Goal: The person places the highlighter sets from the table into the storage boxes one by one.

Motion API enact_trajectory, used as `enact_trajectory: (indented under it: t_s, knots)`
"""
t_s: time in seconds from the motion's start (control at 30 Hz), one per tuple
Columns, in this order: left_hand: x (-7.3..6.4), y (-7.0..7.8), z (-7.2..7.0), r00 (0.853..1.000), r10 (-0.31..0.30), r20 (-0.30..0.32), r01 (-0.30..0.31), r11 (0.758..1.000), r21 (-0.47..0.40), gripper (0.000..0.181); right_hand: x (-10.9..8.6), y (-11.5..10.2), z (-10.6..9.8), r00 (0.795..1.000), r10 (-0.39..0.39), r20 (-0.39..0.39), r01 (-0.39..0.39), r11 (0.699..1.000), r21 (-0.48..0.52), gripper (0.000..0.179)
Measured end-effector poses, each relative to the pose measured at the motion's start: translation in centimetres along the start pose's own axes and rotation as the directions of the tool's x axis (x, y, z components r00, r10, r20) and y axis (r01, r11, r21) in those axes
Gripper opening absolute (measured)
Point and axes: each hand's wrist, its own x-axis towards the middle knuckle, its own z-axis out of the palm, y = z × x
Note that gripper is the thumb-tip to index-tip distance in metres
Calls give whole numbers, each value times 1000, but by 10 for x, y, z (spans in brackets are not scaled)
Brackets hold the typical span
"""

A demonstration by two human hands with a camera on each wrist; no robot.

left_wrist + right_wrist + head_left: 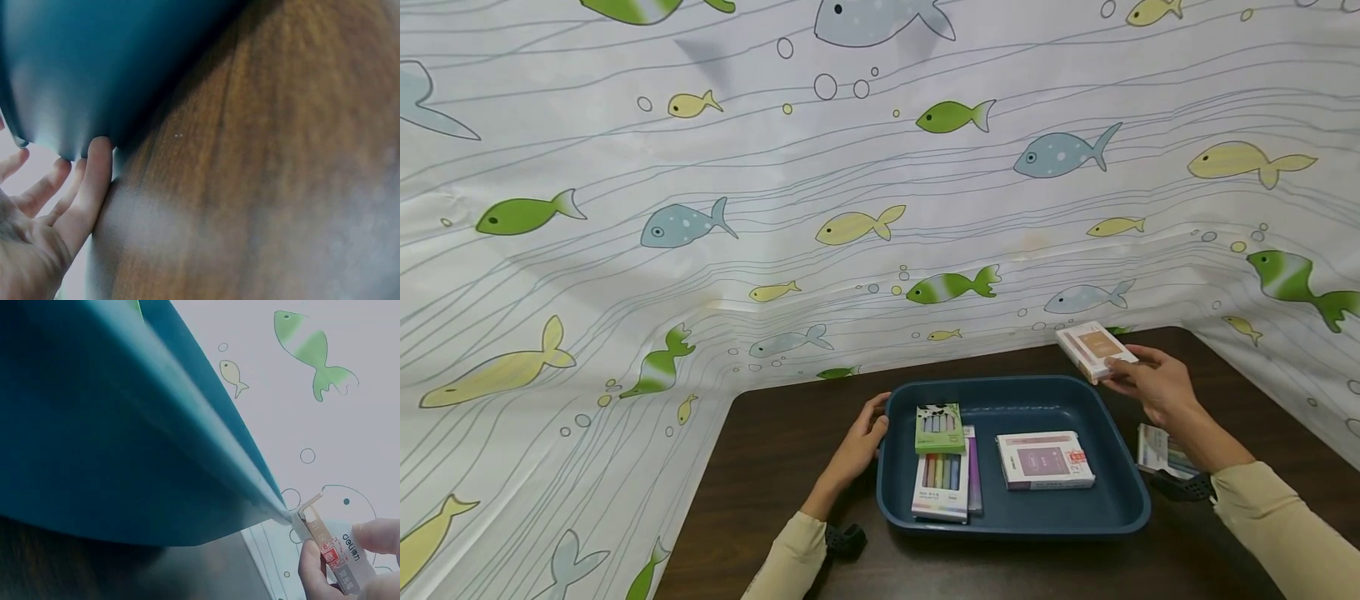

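My right hand [1157, 387] pinches a small white carton with a tan panel [1093, 350] between thumb and fingers. It holds the carton up past the tray's back right corner; the right wrist view shows the carton's printed edge [334, 550]. My left hand [855, 442] touches the outside of the blue tray [1127, 508] at its left, fingers fairly straight, fingertips [100, 147] against the wall. Inside the tray, a green panda-print box [938, 442] overlaps a white box of coloured sticks [942, 492] and a purple pack [974, 479]. To their right lies a white carton with a purple panel [1045, 460].
Another flat box with coloured sticks [1153, 450] lies on the dark wooden table [760, 475], right of the tray and partly behind my right forearm. A white fish-print sheet [820, 167] hangs around the table's back and sides.
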Motion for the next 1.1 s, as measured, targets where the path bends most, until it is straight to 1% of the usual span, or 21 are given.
enact_trajectory:
  t_s: [0.23, 0.37, 0.67, 0.83, 0.93, 1.03, 1.1]
  knots:
    - [-1, 1, 0, 1000, -12, -4, 12, 1000, -1, 47, -5, -4, 3, 1000, -8, 16, 8, 1000, -27, 81]
    - [-1, 1, 0, 1000, 1, 4, -1, 1000, -9, 48, -8, -5, 4, 999, -12, 30, 14, 999, -44, 82]
    - [-1, 2, 0, 1000, -5, 9, 5, 1000, -9, 48, -13, -8, 3, 998, -16, 57, 18, 999, -37, 79]
    - [1, 2, -1, 1000, 1, 17, -1, 1000, -4, 49, -18, -13, 4, 996, -26, 89, 27, 1000, -14, 79]
    - [1, 9, -3, 999, -10, 34, 10, 1000, -14, 50, -21, -15, 4, 992, -39, 118, 41, 999, -14, 80]
    - [-3, 24, -4, 998, -24, 62, 25, 1000, -18, 51, -23, -15, 3, 988, -49, 146, 56, 997, -44, 77]
    - [-6, 34, -4, 997, -22, 69, 24, 1000, -17, 51, -25, -15, 2, 985, -52, 164, 64, 995, -72, 75]
